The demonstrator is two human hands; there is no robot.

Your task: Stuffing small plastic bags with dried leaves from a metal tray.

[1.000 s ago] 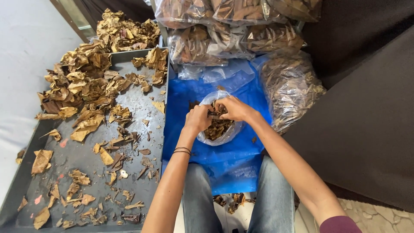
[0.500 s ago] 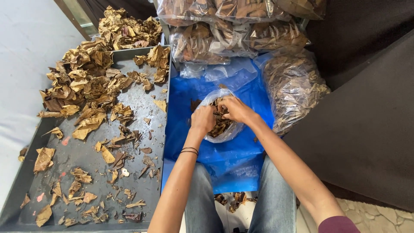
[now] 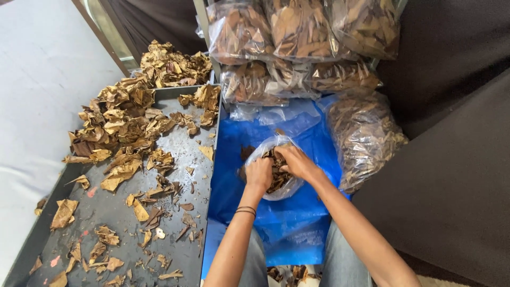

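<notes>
Left hand was clamped on the near rim of the clear plastic bag; your right hand was pushed into the bag's mouth, fingers curled over the dry brown leaves inside. Couldn't tell whether it actually gripped any.

Change over the last second: small. Both hands stayed on the bag, and you shifted slightly toward the lap. Bag looked a bit fuller and rounder under your palms, so you were probably packing leaves down, not pulling them out.

Bag sat on the blue sheet right under both hands. Grey tray of loose leaves lay off your left hand. Filled bags were stacked beyond your fingertips, with one more just past your right hand.
</notes>
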